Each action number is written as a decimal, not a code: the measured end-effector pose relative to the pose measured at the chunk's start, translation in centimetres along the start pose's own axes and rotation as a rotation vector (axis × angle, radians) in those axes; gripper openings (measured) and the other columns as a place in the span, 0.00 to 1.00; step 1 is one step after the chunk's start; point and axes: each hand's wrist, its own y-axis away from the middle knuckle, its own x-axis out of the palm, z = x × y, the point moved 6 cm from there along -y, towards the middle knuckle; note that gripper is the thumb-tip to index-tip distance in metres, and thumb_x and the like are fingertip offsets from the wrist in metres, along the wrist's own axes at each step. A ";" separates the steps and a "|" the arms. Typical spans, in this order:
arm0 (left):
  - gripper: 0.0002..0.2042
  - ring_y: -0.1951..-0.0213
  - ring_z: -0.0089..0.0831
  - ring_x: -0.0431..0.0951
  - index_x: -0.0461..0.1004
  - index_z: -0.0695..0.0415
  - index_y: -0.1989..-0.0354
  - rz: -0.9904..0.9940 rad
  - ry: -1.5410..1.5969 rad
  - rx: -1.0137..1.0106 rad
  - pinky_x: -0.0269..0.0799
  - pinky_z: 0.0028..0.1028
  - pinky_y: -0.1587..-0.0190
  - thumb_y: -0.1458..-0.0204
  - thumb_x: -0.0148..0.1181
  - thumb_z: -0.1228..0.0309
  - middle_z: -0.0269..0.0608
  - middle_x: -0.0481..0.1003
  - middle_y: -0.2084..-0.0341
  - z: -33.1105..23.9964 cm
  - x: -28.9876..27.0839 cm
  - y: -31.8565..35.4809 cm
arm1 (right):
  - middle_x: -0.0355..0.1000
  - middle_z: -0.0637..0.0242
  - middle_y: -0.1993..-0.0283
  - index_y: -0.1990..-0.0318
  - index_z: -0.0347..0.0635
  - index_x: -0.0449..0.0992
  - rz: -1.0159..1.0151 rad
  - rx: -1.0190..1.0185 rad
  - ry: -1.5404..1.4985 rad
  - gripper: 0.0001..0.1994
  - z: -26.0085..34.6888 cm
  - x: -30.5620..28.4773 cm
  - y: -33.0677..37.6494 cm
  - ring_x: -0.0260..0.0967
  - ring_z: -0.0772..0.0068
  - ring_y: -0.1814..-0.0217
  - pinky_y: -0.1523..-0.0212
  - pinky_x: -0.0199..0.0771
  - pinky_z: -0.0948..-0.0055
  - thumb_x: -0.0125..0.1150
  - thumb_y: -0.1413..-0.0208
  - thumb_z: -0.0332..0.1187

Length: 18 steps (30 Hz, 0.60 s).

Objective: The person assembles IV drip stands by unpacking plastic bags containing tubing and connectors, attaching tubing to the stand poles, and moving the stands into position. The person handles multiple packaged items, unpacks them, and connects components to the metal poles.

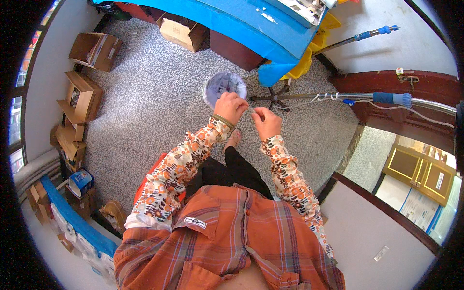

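Note:
Both hands are held up close together in front of my body, above the floor. My left hand point(230, 108) has thumb and fingertips pinched together. My right hand point(267, 123) is pinched in the same way, its fingertips a short gap from the left ones. Something thin and pale shows between the two pinches, too small to name. Below and just beyond my left hand is a round waste bin point(209, 93) with a pale liner and some scraps inside. My left hand covers part of its near rim.
Beyond the bin is a table with a blue cover point(232, 24), and yellow bins point(302, 63) beside it. A metal pole point(328, 95) with blue wrapping and a dark legged base lies to the right. Open cardboard boxes point(87, 96) line the left wall. A dark red door point(430, 92) is at right.

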 end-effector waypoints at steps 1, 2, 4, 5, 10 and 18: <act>0.03 0.71 0.36 0.66 0.74 0.51 0.81 0.002 -0.003 0.000 0.64 0.33 0.70 0.63 0.56 0.68 0.35 0.67 0.80 0.0 0.0 0.0 | 0.71 0.58 0.72 0.69 0.38 0.72 0.013 0.013 -0.005 0.10 0.2 0.0 0.0 0.70 0.62 0.71 0.70 0.68 0.69 0.56 0.57 0.34; 0.03 0.71 0.36 0.66 0.74 0.51 0.81 0.005 0.002 0.004 0.64 0.33 0.70 0.63 0.56 0.68 0.35 0.67 0.80 0.0 0.0 0.0 | 0.71 0.58 0.73 0.69 0.38 0.72 0.026 0.026 -0.010 0.10 0.5 -0.1 -0.1 0.70 0.62 0.71 0.70 0.68 0.69 0.56 0.57 0.34; 0.03 0.71 0.35 0.66 0.74 0.51 0.81 0.014 0.016 0.013 0.64 0.33 0.70 0.63 0.55 0.69 0.34 0.68 0.80 -0.1 -0.1 -0.1 | 0.70 0.58 0.73 0.69 0.38 0.72 0.019 0.017 -0.013 0.09 0.7 -0.2 -0.1 0.69 0.60 0.72 0.70 0.68 0.68 0.56 0.57 0.33; 0.03 0.71 0.35 0.66 0.74 0.51 0.81 0.020 0.025 0.046 0.64 0.33 0.70 0.63 0.55 0.69 0.34 0.67 0.80 -0.2 0.0 -0.2 | 0.70 0.58 0.74 0.69 0.38 0.72 0.000 -0.006 -0.013 0.09 0.7 -0.1 0.0 0.69 0.60 0.72 0.70 0.67 0.67 0.55 0.56 0.33; 0.02 0.71 0.35 0.66 0.72 0.52 0.81 0.074 0.101 0.232 0.62 0.32 0.70 0.63 0.55 0.69 0.33 0.67 0.79 -0.8 -0.7 -0.3 | 0.69 0.56 0.74 0.72 0.39 0.71 0.055 -0.115 0.008 0.11 1.2 0.3 -0.1 0.66 0.53 0.72 0.71 0.65 0.62 0.48 0.51 0.38; 0.03 0.71 0.40 0.65 0.65 0.57 0.78 0.144 0.018 0.210 0.60 0.35 0.70 0.60 0.51 0.72 0.39 0.65 0.78 -1.5 -2.3 -0.6 | 0.66 0.57 0.70 0.69 0.42 0.66 0.120 -0.184 0.166 0.14 3.9 0.2 -0.5 0.63 0.53 0.66 0.70 0.62 0.58 0.41 0.48 0.43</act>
